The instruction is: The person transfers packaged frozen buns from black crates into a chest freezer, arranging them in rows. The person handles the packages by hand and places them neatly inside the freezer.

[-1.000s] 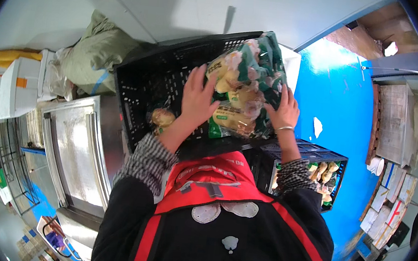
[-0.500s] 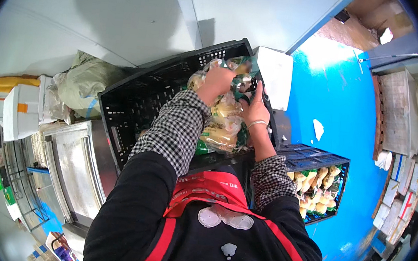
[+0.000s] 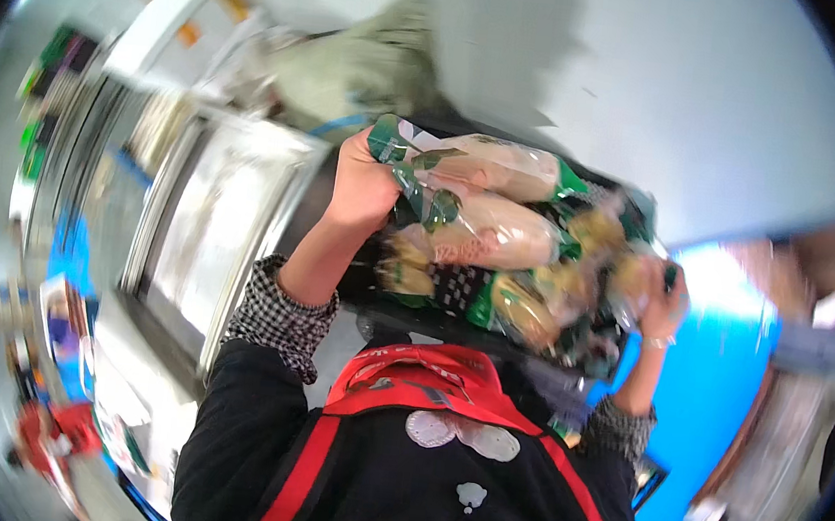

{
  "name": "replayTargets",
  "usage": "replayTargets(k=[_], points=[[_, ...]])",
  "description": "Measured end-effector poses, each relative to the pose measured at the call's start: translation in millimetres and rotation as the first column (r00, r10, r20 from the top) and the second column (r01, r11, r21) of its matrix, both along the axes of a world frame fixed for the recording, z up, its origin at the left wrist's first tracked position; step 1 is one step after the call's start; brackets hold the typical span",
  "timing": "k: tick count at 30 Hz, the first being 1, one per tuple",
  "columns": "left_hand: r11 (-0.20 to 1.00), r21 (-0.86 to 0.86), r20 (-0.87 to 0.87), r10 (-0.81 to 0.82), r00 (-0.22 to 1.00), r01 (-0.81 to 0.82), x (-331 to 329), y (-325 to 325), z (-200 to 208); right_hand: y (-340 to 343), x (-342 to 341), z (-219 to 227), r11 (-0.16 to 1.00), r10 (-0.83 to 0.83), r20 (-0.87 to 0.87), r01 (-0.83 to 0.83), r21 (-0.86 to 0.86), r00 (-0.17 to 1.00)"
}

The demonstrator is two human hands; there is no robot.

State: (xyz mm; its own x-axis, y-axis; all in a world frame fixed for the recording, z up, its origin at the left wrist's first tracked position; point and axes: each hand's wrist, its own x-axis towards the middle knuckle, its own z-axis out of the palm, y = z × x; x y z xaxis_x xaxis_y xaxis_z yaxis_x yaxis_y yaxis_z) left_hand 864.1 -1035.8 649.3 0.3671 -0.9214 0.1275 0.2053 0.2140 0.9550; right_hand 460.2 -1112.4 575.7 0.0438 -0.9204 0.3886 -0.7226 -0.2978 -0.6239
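Observation:
My left hand (image 3: 363, 183) is closed round the green printed ends of two long clear bags (image 3: 501, 230) of pale, elongated food. These bags lie across the top of a black crate, side by side, pointing right. More clear bags (image 3: 529, 306) with yellowish contents and green ends are packed beneath and beside them. At the crate's right end, my right hand (image 3: 663, 299) has its fingers curled beside another bag (image 3: 629, 281). Motion blur hides what exactly it grips. Bags cover most of the black crate (image 3: 450, 292), whose perforated wall shows in places.
A steel-framed unit (image 3: 214, 231) stands left of the crate. Behind it sits a grey-green sack (image 3: 356, 69), with a white box (image 3: 158, 35) farther left. A pale wall (image 3: 704, 107) rises behind the crate. Blue floor (image 3: 697, 388) stretches along the right.
My view has swung to the right. My hands have moved apart: the left now grips bag ends at the crate's left side, the right is at its right end. The bags lie spread lengthwise.

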Motion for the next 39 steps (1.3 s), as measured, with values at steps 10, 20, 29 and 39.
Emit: replayTargets(k=[10,20,29,39], points=[[0.631,-0.115,0.559,0.68,0.475,-0.768,200.1,235.4,37.8,54.0,277.6,141.8,0.772,0.584,-0.127,-0.597,-0.216,0.802],[0.19,0.09,0.516,0.831,0.209,-0.978,320.9,365.0,-93.1,82.2,651.7,35.0,0.103,0.974,-0.178,-0.974,-0.202,0.14],[0.2,-0.165,0.647,0.761,0.048,-0.966,304.7,345.2,-166.1,201.1,700.1,-50.4,-0.265,0.723,-0.616,-0.949,0.172,-0.313],[0.284,0.043,0.798,0.568,0.204,-0.958,231.6,382.0,-161.5,338.6,693.3,-76.3,-0.835,0.537,-0.3,-0.547,-0.057,-0.789]])
